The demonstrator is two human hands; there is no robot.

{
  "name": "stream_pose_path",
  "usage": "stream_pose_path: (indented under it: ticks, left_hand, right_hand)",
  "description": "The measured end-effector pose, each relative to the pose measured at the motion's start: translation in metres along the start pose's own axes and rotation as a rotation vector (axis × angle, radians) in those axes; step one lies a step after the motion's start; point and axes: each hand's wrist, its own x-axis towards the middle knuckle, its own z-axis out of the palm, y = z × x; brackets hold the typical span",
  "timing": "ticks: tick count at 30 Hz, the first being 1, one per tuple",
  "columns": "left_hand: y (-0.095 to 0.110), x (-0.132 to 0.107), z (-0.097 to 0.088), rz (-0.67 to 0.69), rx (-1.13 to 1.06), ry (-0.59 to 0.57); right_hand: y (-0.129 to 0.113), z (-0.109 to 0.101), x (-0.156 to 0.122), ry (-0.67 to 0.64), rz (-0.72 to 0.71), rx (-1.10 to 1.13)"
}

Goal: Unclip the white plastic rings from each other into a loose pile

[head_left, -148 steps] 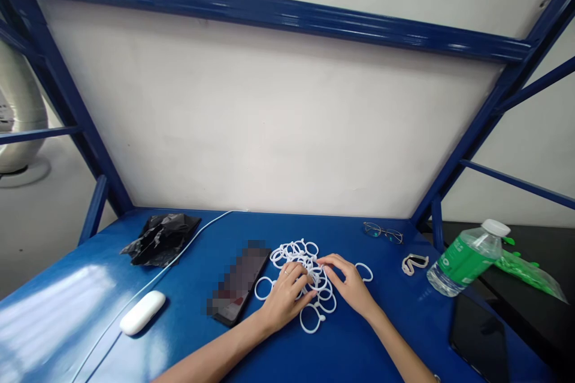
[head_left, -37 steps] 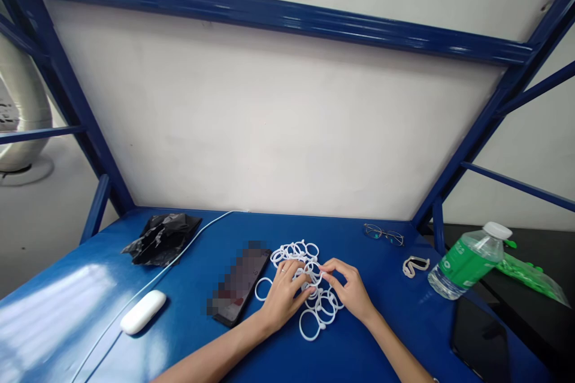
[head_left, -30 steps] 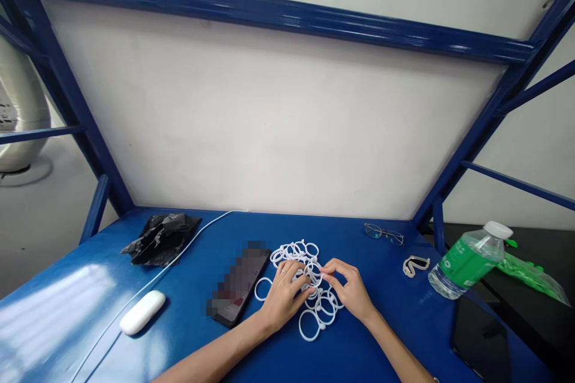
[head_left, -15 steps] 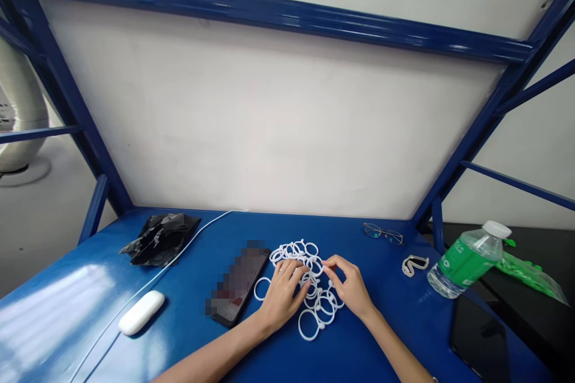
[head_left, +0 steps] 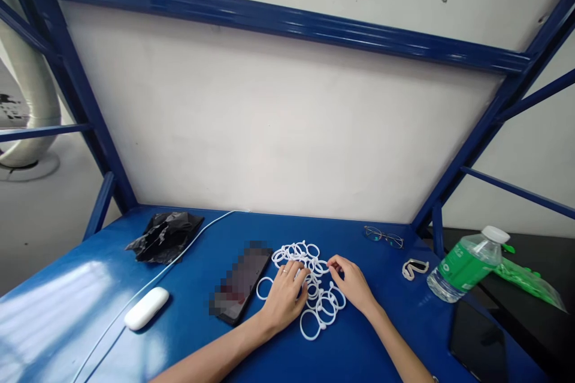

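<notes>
My left fingers [head_left: 292, 271] curl over the rings [head_left: 311, 263] on the worktop [head_left: 287, 365], probably to stop them sliding; their grip is hidden. My right fingers [head_left: 338, 260] sit at one rim, likely the easiest hold, clamped or not I can't tell

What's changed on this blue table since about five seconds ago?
The bare right hand has shifted slightly rightward, now at the right edge of the pile of thin white rings; whether it grips one is unclear. The lone ring that lay to its right is gone from there. Stayed: the bare left hand over the pile, the crumpled black bag, and the clear green-labelled bottle.
</notes>
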Motion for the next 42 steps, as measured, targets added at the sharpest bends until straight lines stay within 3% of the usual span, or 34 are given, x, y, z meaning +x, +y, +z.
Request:
stream_pose_path:
  ticks: [4,10,15,23,29,35,42]
  left_hand:
    - [0.001,0.000,0.000,0.000,0.038,-0.027]
    - [0.002,0.001,-0.003,-0.024,0.169,-0.054]
    - [0.003,0.002,-0.009,-0.067,0.346,-0.100]
    - [-0.004,0.015,-0.045,-0.354,0.393,-0.486]
    - [-0.010,0.021,-0.070,-0.358,0.403,-0.580]
    - [-0.005,0.017,-0.071,-0.339,0.397,-0.645]
    - [0.002,0.015,-0.062,-0.320,0.372,-0.671]
  right_hand:
    - [0.003,0.002,-0.001,-0.042,0.003,-0.046]
    - [0.003,0.003,-0.001,0.033,-0.070,-0.093]
    - [-0.011,0.007,-0.004,-0.074,-0.158,-0.181]
    - [-0.056,0.012,0.015,-0.273,-0.285,-0.239]
    - [-0.080,0.027,0.041,-0.375,-0.287,-0.244]
    - [-0.073,0.047,0.039,-0.421,-0.218,-0.242]
    - [-0.044,0.033,0.016,-0.324,-0.197,-0.276]
